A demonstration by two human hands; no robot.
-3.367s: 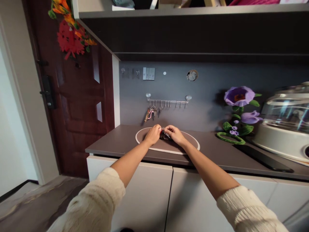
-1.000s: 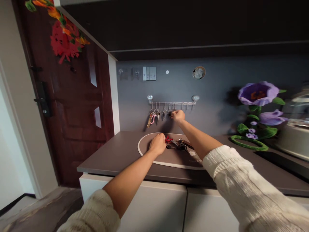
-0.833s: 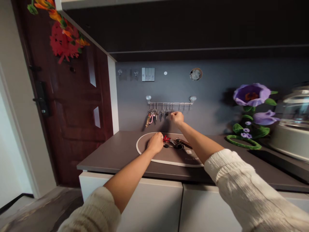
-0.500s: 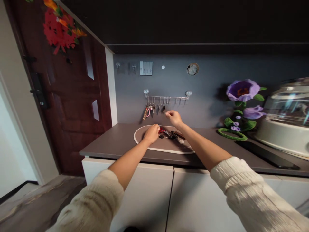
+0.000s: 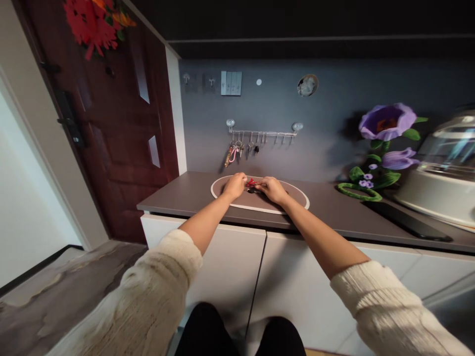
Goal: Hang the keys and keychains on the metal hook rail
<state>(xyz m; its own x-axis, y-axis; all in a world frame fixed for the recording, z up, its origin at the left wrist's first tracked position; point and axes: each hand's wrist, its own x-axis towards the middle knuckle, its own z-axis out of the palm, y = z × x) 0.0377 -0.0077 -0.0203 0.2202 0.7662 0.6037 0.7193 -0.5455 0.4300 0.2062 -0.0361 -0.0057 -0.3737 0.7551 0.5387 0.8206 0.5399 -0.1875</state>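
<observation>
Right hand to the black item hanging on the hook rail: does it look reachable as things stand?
Likely yes: the black item hangs from the hook rail, above and beyond the right hand, and nothing visible stands between them.

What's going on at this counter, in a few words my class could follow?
A person works with both bare hands over an oval mat on the counter. The left hand and right hand meet at a small red item with dark pieces beside it; the fingers hide how firmly either grips. Behind them, keys hang from the left part of a clear hook rail, whose hooks at the right end are bare.
</observation>
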